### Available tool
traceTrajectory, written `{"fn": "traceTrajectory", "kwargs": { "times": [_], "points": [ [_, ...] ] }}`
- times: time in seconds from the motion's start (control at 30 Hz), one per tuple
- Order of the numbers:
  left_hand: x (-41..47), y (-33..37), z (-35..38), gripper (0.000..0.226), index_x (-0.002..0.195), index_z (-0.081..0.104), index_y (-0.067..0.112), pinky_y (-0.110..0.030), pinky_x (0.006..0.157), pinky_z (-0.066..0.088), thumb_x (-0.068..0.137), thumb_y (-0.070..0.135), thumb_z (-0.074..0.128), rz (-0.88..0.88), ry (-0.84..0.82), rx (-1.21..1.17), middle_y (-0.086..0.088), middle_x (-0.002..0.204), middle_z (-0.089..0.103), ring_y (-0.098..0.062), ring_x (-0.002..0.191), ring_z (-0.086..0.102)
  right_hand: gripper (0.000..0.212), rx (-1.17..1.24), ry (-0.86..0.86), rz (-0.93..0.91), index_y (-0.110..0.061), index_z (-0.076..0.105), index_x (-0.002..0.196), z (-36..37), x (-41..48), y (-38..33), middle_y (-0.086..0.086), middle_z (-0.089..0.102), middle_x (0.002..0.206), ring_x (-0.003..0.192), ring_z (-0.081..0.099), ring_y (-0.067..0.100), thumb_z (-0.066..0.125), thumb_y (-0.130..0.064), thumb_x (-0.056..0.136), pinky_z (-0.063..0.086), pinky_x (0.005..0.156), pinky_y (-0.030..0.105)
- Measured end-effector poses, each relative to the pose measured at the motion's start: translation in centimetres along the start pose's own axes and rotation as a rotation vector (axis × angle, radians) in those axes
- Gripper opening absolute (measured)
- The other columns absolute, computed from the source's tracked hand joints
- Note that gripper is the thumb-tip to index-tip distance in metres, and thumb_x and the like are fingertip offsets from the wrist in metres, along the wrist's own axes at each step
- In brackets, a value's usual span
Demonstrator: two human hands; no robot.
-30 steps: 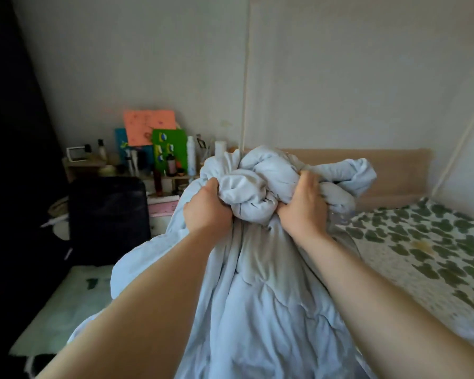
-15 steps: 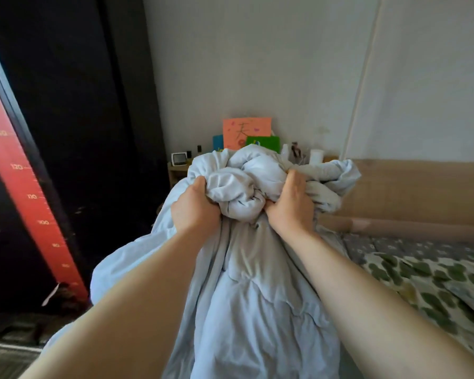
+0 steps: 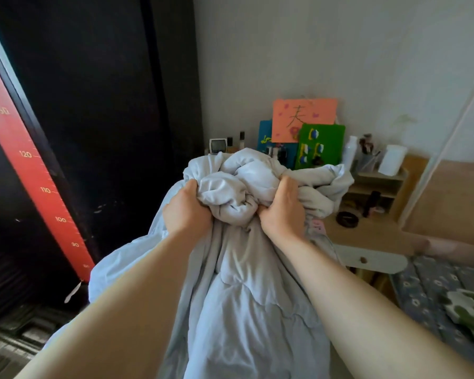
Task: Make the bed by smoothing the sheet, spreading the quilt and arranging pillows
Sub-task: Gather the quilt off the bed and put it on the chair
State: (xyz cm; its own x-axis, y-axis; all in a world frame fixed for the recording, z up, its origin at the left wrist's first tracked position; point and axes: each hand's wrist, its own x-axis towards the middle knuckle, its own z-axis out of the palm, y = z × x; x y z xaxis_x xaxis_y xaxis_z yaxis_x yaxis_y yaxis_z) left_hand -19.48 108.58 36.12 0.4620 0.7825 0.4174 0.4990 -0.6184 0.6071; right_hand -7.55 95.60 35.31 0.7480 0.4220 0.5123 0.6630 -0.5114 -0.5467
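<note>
Recorder: Bedroom corner, pale wall, dark wardrobe [image 3: 93, 105] at left. Where is the quilt?

Inspector: Pale blue quilt [image 3: 246, 296] is held up in front of the person, centre of view. Its top is bunched into a wad and the rest hangs straight down. Long axis is vertical, gathered end pointing up. The lower end runs out of view.

Recorder: Grip?

Inspector: Left hand [image 3: 186, 212] and right hand [image 3: 282, 212] sit side by side on the wad. Both are clenched round folds, fingers buried in the fabric.

Recorder: Surroundings?

Inspector: Just behind the wad stands a wooden shelf unit [image 3: 378, 184]. An orange card [image 3: 303, 119] and a green card [image 3: 322, 144] lean on the wall, a white bottle [image 3: 350, 151] beside them. Red height chart [image 3: 30, 170] at far left. Wooden headboard [image 3: 449, 201] at right. Below it lies a blue-grey patterned sheet [image 3: 433, 283], with a green-leaf print cloth [image 3: 471, 310] at the right edge.
</note>
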Motion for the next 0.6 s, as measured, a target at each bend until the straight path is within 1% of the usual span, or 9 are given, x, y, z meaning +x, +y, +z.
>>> {"fn": "traceTrajectory", "kwargs": {
  "times": [0.1,0.17,0.2,0.3,0.37,0.43,0.47,0.53,0.6],
  "points": [
    [2.8,-2.2,2.9,0.006,0.083,0.043,0.012,-0.033,0.057,0.034,0.081,0.012,0.049,-0.021,-0.012,0.023,0.002,0.069,0.051,-0.024,0.065,0.051,0.058,0.008,-0.033,0.015,-0.004,0.035,0.13,4.0,2.1,1.0,0.011,0.04,0.129,0.109,0.05,0.032,0.064,-0.018,0.082,0.035,0.067,0.032],
    [4.4,-4.0,4.9,0.007,0.083,0.042,0.013,-0.033,0.062,0.033,0.082,0.012,0.049,-0.028,-0.031,0.044,0.004,0.068,0.049,-0.025,0.065,0.049,0.059,0.006,-0.061,0.032,-0.005,0.034,0.132,6.6,3.1,1.8,0.01,0.039,0.13,0.11,0.05,0.031,0.064,-0.017,0.083,0.038,0.069,0.033],
    [5.3,-5.1,6.2,0.007,0.084,0.042,0.013,-0.033,0.062,0.033,0.082,0.013,0.049,-0.039,-0.048,0.058,0.004,0.068,0.048,-0.026,0.066,0.049,0.059,0.008,-0.082,0.049,-0.005,0.033,0.131,8.1,3.5,2.2,0.01,0.039,0.13,0.11,0.05,0.03,0.064,-0.017,0.082,0.04,0.07,0.034],
    [7.7,-8.4,9.9,0.011,0.082,0.039,0.017,-0.035,0.065,0.04,0.08,0.013,0.049,-0.052,-0.1,0.108,0.002,0.068,0.051,-0.03,0.07,0.053,0.058,0.004,-0.137,0.104,-0.005,0.034,0.129,12.2,4.3,3.8,0.01,0.039,0.128,0.108,0.051,0.03,0.065,-0.016,0.081,0.046,0.073,0.037],
    [9.1,-10.8,12.9,0.016,0.08,0.036,0.021,-0.036,0.069,0.042,0.079,0.012,0.049,-0.05,-0.19,0.151,0.003,0.07,0.051,-0.029,0.073,0.055,0.059,0.001,-0.17,0.173,-0.005,0.034,0.127,15.5,4.3,5.2,0.011,0.04,0.127,0.105,0.053,0.031,0.067,-0.015,0.08,0.049,0.075,0.04],
    [10.3,-13.4,15.9,0.017,0.085,0.037,0.025,-0.036,0.073,0.042,0.08,0.013,0.048,-0.046,-0.305,0.186,0.004,0.078,0.052,-0.027,0.08,0.056,0.054,0.019,-0.202,0.239,-0.005,0.036,0.121,19.0,3.9,6.7,0.012,0.042,0.123,0.099,0.055,0.033,0.068,-0.01,0.078,0.05,0.075,0.044],
    [10.6,-14.8,17.3,0.018,0.09,0.038,0.027,-0.037,0.076,0.044,0.081,0.014,0.048,-0.043,-0.351,0.205,0.002,0.085,0.055,-0.029,0.087,0.057,0.051,0.029,-0.224,0.27,-0.005,0.037,0.118,20.5,3.5,7.4,0.013,0.043,0.121,0.095,0.055,0.034,0.067,-0.008,0.078,0.05,0.075,0.046],
    [11.0,-17.9,20.7,0.023,0.104,0.043,0.028,-0.039,0.083,0.046,0.084,0.016,0.047,-0.06,-0.456,0.253,-0.003,0.104,0.06,-0.032,0.102,0.057,0.046,0.024,-0.27,0.324,-0.004,0.038,0.115,24.0,2.6,9.0,0.014,0.043,0.118,0.09,0.056,0.035,0.066,-0.004,0.078,0.05,0.072,0.049],
    [10.6,-20.7,23.4,0.032,0.117,0.045,0.028,-0.04,0.085,0.046,0.086,0.018,0.045,-0.09,-0.56,0.281,-0.004,0.116,0.059,-0.032,0.108,0.056,0.042,0.005,-0.312,0.371,-0.004,0.04,0.111,27.0,1.4,10.3,0.014,0.043,0.115,0.086,0.056,0.036,0.066,-0.003,0.079,0.05,0.071,0.049]
  ]
}}
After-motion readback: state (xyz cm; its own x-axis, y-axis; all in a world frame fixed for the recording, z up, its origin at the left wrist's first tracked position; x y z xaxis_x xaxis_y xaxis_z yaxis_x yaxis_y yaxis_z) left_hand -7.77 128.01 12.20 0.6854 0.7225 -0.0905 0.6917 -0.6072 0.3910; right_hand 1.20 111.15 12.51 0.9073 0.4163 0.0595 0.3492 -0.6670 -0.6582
